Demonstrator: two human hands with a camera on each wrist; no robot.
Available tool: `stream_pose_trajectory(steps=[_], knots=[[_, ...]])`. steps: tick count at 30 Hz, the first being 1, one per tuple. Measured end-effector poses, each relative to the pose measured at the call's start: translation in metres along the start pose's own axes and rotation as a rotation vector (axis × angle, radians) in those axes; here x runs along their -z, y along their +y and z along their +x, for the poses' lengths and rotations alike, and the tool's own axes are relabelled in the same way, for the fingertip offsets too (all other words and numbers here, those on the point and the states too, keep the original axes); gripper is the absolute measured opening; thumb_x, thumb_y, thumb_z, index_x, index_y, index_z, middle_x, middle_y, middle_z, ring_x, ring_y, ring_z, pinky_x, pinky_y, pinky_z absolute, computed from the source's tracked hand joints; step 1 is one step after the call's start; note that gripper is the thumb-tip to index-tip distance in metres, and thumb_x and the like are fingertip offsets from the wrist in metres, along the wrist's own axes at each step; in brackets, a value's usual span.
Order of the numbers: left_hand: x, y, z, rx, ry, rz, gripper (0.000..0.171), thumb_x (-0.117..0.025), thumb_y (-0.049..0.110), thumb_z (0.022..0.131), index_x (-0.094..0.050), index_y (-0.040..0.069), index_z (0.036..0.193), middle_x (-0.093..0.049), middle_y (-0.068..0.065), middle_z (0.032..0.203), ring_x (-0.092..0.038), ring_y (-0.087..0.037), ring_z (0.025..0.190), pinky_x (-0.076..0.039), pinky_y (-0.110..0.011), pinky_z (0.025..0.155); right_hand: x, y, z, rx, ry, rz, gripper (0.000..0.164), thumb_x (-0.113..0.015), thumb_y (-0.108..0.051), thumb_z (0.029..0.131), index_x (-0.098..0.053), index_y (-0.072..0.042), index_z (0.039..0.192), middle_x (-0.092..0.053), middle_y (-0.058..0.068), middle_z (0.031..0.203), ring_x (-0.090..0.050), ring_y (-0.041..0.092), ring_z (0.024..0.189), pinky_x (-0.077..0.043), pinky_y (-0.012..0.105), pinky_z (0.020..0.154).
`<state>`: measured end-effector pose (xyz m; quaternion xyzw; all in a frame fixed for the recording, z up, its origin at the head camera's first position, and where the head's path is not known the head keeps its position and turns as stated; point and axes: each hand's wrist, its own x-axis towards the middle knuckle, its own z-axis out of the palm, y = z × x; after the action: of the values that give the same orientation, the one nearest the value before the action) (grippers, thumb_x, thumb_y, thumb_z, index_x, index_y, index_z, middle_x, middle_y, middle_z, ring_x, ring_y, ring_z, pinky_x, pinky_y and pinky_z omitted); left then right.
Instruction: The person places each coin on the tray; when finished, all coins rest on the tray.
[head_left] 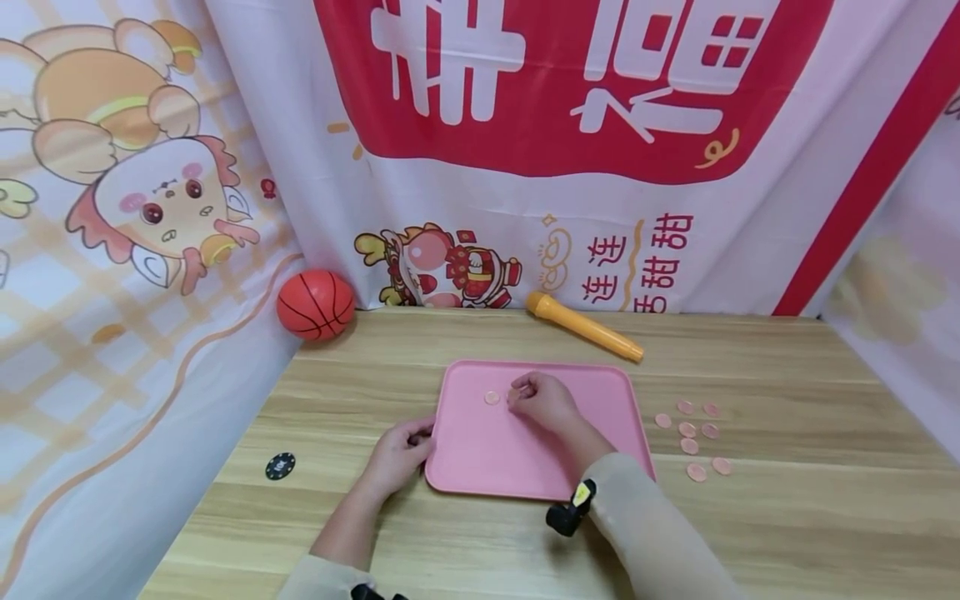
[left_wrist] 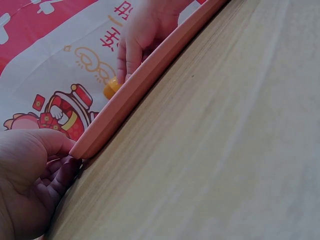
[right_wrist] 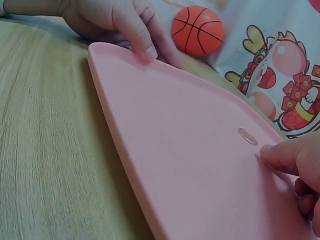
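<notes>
A pink tray (head_left: pixel 480 454) lies on the wooden table. My left hand (head_left: pixel 397 457) grips its left edge, the thumb (right_wrist: pixel 142 45) over the rim and the other fingers curled at the side. Over the tray's upper middle, my right hand (head_left: pixel 551 406) pinches a small translucent disc (head_left: pixel 513 394) at its fingertips; in the right wrist view that disc is hidden. Just left of those fingers, another clear, coin-like disc (head_left: pixel 492 398) rests flat on the tray, also seen as a thin oval disc (right_wrist: pixel 248 136) from the right wrist.
Several similar pinkish discs (head_left: pixel 687 430) lie scattered right of the tray. On the left is a black round chip (head_left: pixel 281 466) with white marks. A small orange basketball (head_left: pixel 316 305) and an orange toy microphone (head_left: pixel 588 327) sit by the printed back curtain (head_left: pixel 450 187).
</notes>
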<state>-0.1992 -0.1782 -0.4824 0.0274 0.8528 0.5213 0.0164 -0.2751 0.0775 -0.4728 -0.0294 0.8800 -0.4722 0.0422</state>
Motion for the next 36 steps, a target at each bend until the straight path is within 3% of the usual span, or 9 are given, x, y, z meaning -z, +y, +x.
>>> stream_pose_trajectory(steps=[9, 20, 29, 36], knots=[[-0.001, 0.000, 0.001, 0.004, -0.003, -0.009, 0.038, -0.065, 0.004, 0.088, -0.063, -0.004, 0.126, -0.064, -0.013, 0.100, -0.056, -0.013, 0.085, -0.047, -0.020, 0.071, 0.000, -0.004, 0.000, -0.070, -0.005, -0.117, 0.027, -0.077, -0.027, 0.083, -0.072, -0.010, 0.103, -0.068, 0.002, 0.091, -0.057, 0.015, 0.083, -0.049, 0.034, 0.082], [-0.002, -0.001, 0.002, 0.001, -0.005, -0.009, 0.039, -0.065, 0.004, 0.089, -0.062, -0.004, 0.127, -0.065, -0.014, 0.102, -0.057, -0.013, 0.086, -0.048, -0.020, 0.072, 0.002, -0.006, 0.001, -0.071, -0.021, -0.159, 0.028, -0.078, -0.024, 0.081, -0.072, -0.010, 0.105, -0.065, 0.002, 0.092, -0.056, 0.016, 0.086, -0.046, 0.034, 0.082], [-0.003, -0.001, 0.001, 0.000, -0.005, -0.009, 0.039, -0.065, 0.003, 0.088, -0.062, -0.005, 0.126, -0.065, -0.014, 0.102, -0.057, -0.013, 0.085, -0.048, -0.020, 0.071, 0.006, 0.000, -0.005, -0.025, -0.010, -0.098, 0.033, -0.076, -0.025, 0.083, -0.071, -0.010, 0.111, -0.068, 0.001, 0.097, -0.057, 0.014, 0.088, -0.048, 0.032, 0.084], [-0.001, -0.002, 0.000, -0.005, 0.003, -0.003, 0.039, -0.065, 0.003, 0.088, -0.063, -0.004, 0.126, -0.066, -0.013, 0.100, -0.057, -0.013, 0.085, -0.048, -0.020, 0.071, 0.032, 0.008, -0.021, 0.008, 0.017, -0.041, 0.037, -0.074, -0.020, 0.084, -0.068, -0.007, 0.119, -0.066, 0.007, 0.097, -0.058, 0.018, 0.088, -0.050, 0.031, 0.078]])
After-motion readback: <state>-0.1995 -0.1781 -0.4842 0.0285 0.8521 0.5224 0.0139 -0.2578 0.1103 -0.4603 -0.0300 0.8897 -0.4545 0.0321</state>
